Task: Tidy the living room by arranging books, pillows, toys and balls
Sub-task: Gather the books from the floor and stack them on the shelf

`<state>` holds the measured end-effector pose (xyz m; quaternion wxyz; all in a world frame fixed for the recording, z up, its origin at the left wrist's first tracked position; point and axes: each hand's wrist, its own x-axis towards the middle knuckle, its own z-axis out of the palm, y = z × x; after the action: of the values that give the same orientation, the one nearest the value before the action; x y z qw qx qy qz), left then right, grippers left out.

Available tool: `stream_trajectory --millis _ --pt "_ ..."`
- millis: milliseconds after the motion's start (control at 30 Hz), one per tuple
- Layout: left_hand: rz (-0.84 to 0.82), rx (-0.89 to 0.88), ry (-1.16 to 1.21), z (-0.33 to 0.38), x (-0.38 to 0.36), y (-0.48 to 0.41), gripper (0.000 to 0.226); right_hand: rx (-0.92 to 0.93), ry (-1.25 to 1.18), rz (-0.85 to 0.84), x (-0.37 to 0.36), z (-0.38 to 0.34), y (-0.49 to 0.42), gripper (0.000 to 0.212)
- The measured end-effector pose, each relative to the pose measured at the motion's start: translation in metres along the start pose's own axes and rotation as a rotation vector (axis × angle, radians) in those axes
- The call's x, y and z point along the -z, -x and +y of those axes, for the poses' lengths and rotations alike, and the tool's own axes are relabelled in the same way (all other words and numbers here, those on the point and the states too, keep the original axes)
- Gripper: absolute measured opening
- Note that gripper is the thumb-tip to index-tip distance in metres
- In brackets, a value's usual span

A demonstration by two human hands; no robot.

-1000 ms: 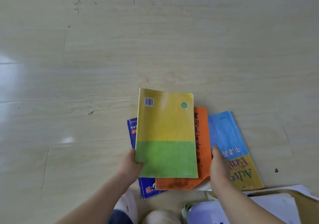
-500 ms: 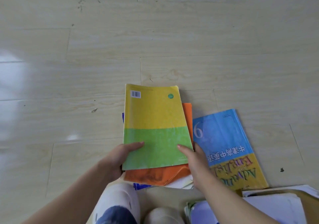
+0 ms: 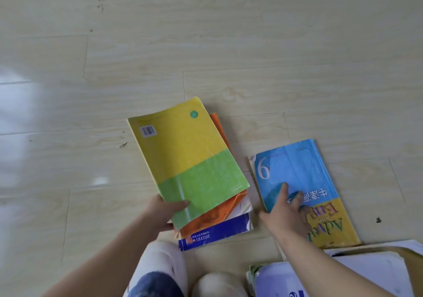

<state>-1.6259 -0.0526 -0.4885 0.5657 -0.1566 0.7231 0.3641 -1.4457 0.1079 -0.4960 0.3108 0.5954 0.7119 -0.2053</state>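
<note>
Our left hand (image 3: 160,214) grips the yellow-green book (image 3: 190,159), which has a barcode sticker and tops a small pile. Our right hand (image 3: 286,212) rests flat, fingers spread, on the blue book (image 3: 297,171) marked "6", which lies on the floor (image 3: 229,45).

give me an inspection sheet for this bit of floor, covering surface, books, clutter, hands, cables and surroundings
surface: pale wood-plank floor, glossy, with a few dark scuffs
job's things: yellow-green book tops a skewed stack over an orange book and a dark blue book; blue-and-yellow book lies flat, apart to their right
clutter: small scrap left of the stack; dark speck at right
grippers: left hand grips the yellow-green book's near corner, thumb on top; right hand rests on the blue-and-yellow book, fingers spread
cables: nothing seen
surroundings: cardboard box holding papers at lower right; white footwear at the bottom edge
</note>
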Motion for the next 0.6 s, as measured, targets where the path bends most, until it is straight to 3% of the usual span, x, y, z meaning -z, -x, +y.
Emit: stream_trajectory --millis 167,333,467,600 --pt "-0.151 0.069 -0.264 0.007 0.020 -0.004 0.036 0.024 0.090 0.010 0.004 0.000 -0.006 0.081" --pt "-0.068 0.017 -0.403 0.003 0.009 0.001 0.039 -0.016 0.158 -0.012 0.009 -0.015 -0.009 0.077" --pt "0.101 -0.130 -0.280 0.004 0.004 0.000 0.059 -0.049 -0.005 0.139 0.015 -0.019 -0.012 0.047" --pt "0.166 -0.247 -0.065 0.019 0.007 -0.002 0.072 0.015 -0.278 0.300 0.031 -0.011 -0.014 0.013"
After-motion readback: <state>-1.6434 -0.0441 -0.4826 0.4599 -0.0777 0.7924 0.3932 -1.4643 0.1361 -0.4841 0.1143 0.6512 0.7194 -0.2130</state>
